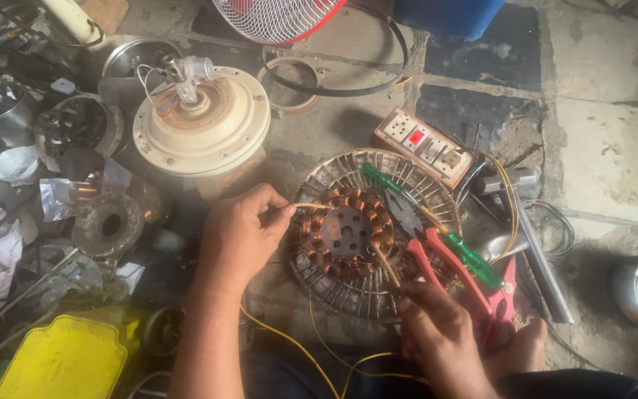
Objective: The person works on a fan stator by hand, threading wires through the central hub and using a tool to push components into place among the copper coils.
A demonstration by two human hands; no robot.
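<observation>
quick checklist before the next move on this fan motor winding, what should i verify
1. Left hand grips a yellow wire at the coil's edge: ok.
2. Right hand pinches the other wire end over the copper coil: ok.
3. Red pliers and green screwdriver lie across the motor: not ok, they crowd the winding.
4. Switch board sits close to the motor; whether it is powered: cannot tell.
5. Wire insulation intact along the loops near the lap: cannot tell.

Yellow rectangular container (64,360) (lid shut) at lower left
</observation>
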